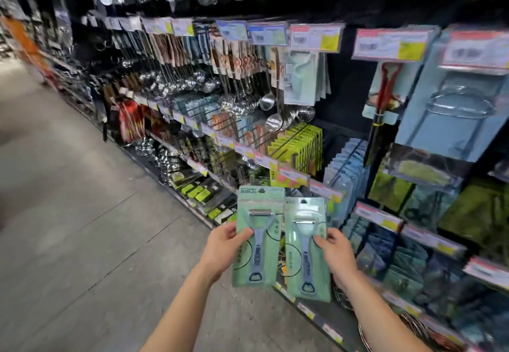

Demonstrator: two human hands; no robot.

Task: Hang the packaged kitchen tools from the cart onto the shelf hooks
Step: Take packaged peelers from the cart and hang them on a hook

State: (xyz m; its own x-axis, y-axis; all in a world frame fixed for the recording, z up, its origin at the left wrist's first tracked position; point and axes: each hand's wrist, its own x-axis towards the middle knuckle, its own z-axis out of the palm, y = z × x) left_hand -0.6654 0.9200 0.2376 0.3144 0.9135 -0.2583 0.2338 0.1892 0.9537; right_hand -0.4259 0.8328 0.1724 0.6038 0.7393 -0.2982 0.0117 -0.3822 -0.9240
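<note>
I hold two packaged peelers upright in front of the shelf, each a grey-blue peeler on a pale green card. My left hand (224,247) grips the left peeler pack (259,237) by its left edge, thumb on the front. The right peeler pack (307,250) sits a little lower, pinched at its right edge by my right hand (337,255). The two cards almost touch side by side. Behind them the shelf hooks (292,137) carry rows of hanging packs. No cart is in view.
Ladles and skimmers (242,98) hang on the upper rows, yellow-green packs (300,142) and blue packs (347,170) lower down. Price tag strips (316,38) run along each row. The grey aisle floor (82,214) stretches away to the left.
</note>
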